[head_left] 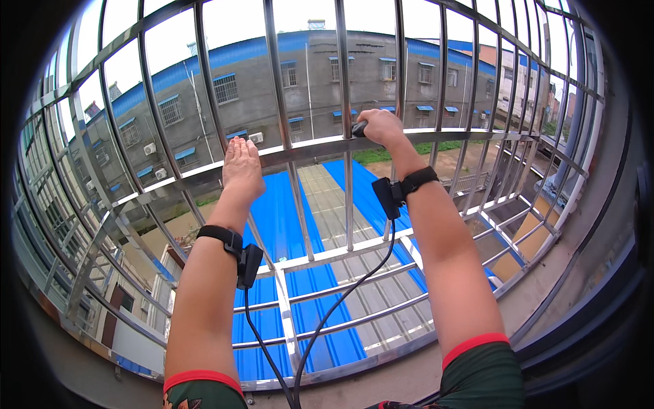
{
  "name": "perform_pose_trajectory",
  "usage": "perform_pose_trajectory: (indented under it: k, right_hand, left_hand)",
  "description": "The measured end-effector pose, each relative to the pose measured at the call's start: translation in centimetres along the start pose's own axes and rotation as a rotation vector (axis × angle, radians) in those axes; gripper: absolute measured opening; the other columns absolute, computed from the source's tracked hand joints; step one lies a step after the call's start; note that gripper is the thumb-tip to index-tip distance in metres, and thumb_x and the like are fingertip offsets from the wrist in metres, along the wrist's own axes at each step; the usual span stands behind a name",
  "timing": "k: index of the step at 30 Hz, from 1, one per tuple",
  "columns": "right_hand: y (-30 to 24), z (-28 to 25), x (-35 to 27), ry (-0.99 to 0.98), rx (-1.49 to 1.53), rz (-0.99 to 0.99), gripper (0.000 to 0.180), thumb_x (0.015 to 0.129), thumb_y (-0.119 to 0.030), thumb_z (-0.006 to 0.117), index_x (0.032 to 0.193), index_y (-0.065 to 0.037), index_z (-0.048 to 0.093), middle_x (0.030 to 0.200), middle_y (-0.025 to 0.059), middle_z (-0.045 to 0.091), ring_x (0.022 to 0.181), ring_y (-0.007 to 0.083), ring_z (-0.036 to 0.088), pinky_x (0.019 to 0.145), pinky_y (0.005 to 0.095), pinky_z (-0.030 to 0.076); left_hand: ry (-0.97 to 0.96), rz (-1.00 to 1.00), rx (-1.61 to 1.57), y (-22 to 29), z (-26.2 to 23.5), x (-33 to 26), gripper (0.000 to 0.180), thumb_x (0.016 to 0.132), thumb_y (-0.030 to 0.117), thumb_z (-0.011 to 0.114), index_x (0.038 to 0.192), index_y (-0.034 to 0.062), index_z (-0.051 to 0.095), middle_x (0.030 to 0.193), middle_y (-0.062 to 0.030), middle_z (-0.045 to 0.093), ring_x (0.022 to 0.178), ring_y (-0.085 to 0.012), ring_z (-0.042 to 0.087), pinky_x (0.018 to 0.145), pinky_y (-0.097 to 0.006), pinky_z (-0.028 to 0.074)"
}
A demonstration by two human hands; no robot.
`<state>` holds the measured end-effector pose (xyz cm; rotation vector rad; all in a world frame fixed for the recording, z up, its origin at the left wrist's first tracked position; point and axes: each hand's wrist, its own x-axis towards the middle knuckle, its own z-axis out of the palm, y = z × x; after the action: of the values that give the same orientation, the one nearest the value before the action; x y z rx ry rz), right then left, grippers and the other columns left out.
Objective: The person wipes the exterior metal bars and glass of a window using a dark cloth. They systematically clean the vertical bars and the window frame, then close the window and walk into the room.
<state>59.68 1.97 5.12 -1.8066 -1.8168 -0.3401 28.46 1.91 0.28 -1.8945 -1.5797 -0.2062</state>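
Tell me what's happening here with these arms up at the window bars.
A person has both bare arms stretched out to a metal window cage. The left hand is open against its horizontal rail, fingers pointing up. The right hand holds a small dark object at the rail beside an upright bar; I can't tell what it is. Beyond the bars are a blue and grey roof and a grey building.

Left arm (202,300) and right arm (449,266) both stretched well forward! Left grip (243,169) extended, fingers (240,148) straight and close together; right grip (381,127) curled, angled leftward.
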Motion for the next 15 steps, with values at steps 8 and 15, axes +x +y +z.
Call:
perform_pose_trajectory:
  k: [8,15]
  right_hand:
    - [-0.3,4.5,-5.5,0.441,0.536,0.036,0.029,0.074,-0.009,0.058,0.103,-0.009,0.058,0.104,0.0136,0.062,0.100,0.0336,0.057,0.087,0.0419,0.046]
    - [9.5,5.9,-6.9,1.028,0.553,0.275,0.048,0.070,0.001,0.061,0.114,-0.009,0.044,0.107,0.0163,0.054,0.102,0.0373,0.055,0.084,0.0449,0.045]
  left_hand:
    - [-0.021,-0.029,-0.042,-0.1,-0.8,-0.4,0.074,0.081,0.018,0.055,0.143,-0.0049,0.022,0.152,-0.0202,0.023,0.145,-0.0288,0.013,0.119,-0.035,0.005]
    - [0.050,-0.015,-0.026,-0.5,0.4,-0.3,0.073,0.079,0.017,0.054,0.141,-0.0063,0.024,0.150,-0.0218,0.026,0.144,-0.0298,0.015,0.119,-0.036,0.006]
